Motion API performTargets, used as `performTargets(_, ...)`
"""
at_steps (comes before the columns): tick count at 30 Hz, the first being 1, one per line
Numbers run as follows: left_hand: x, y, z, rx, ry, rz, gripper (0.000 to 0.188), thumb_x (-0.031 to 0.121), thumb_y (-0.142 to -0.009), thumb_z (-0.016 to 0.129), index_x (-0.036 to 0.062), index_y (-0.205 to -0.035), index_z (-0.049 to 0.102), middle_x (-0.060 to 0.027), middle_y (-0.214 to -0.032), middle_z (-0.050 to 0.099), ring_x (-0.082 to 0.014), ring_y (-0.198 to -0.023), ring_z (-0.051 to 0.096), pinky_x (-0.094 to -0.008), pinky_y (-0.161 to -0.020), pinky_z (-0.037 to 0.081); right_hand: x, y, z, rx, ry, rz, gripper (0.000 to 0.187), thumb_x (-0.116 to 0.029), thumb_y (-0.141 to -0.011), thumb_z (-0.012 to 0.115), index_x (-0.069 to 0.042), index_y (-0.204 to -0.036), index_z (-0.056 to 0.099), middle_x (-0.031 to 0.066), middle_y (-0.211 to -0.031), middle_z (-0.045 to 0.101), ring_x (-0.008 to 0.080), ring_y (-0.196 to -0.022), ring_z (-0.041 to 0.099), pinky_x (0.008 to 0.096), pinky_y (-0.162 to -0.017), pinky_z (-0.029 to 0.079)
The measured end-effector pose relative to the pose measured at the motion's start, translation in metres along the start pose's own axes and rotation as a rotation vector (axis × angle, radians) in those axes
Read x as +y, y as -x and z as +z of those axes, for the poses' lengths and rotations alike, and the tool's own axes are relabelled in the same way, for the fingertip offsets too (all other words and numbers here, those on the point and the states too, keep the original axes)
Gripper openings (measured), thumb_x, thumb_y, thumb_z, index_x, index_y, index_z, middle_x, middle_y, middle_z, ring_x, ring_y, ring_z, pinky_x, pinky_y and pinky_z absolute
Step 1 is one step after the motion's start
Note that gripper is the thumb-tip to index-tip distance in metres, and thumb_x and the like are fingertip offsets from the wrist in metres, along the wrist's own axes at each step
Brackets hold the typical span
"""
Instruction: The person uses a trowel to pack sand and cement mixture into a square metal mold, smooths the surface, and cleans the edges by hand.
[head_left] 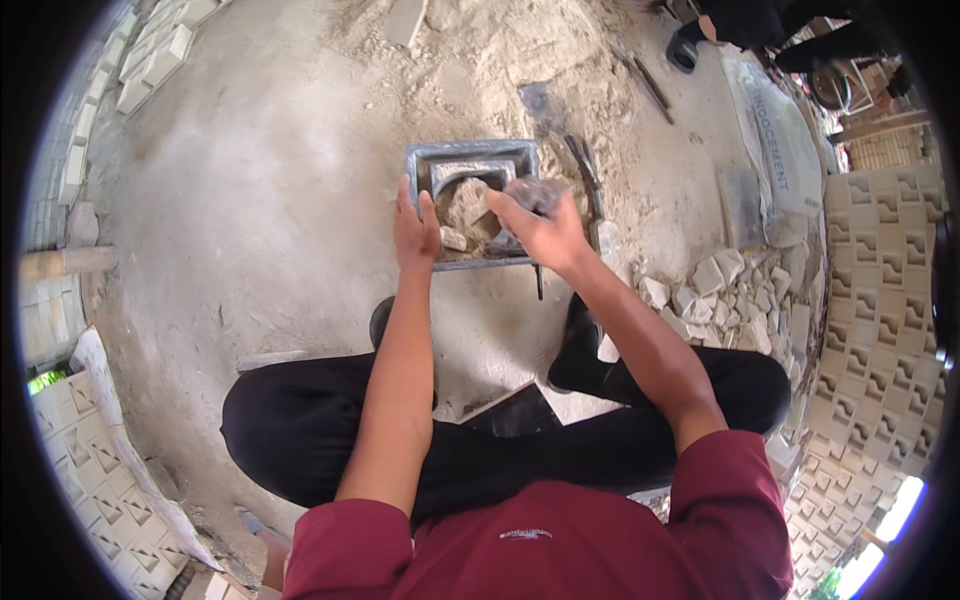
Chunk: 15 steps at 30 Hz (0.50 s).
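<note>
Grey metal mould (470,155), left hand (415,232) on rim, right hand (540,232) gripping trowel (535,193)

A large pale grey-white woven sack with dark printing (775,150) lies flat on the dusty ground at upper right, beside stacked patterned blocks.

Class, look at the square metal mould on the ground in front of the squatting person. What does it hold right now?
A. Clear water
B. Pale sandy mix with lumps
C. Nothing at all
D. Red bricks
B: the metal mould holds a pale sandy mix with lumps, where the left hand and right hand are working.
</note>
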<state>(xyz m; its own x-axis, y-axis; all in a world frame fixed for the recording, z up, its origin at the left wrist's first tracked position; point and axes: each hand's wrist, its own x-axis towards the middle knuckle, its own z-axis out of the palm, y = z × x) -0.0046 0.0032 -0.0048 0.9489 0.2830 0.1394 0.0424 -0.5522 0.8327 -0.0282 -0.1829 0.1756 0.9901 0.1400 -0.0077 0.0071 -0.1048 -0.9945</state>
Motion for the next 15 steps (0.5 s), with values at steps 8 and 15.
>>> performTargets(8, 0.006, 0.001, -0.003, -0.003, 0.017, -0.025, 0.054, 0.034, -0.096, 0.039, 0.0026, -0.14, 0.036, -0.0241, -0.136, 0.044, -0.0388, -0.126, 0.042, -0.0422, -0.105, 0.035, 0.007, 0.014, -0.002, 0.032, 0.024, 0.003, 0.029, -0.008, -0.082, 0.065, -0.002, -0.057, 0.053, -0.0063, -0.051, 0.044, 0.0021, -0.051, 0.037, 0.0245, -0.045, 0.03)
performTargets(15, 0.005, -0.002, -0.001, 0.0, 0.109, -0.021, 0.052, 0.033, -0.097, 0.038, 0.0013, -0.138, 0.039, -0.0241, -0.136, 0.044, -0.0387, -0.127, 0.041, -0.0406, -0.106, 0.033, 0.012, 0.014, -0.005, 0.008, 0.105, -0.063, 0.027, -0.007, -0.082, 0.065, -0.003, -0.057, 0.053, -0.0056, -0.052, 0.045, 0.0022, -0.052, 0.038, 0.0245, -0.045, 0.031)
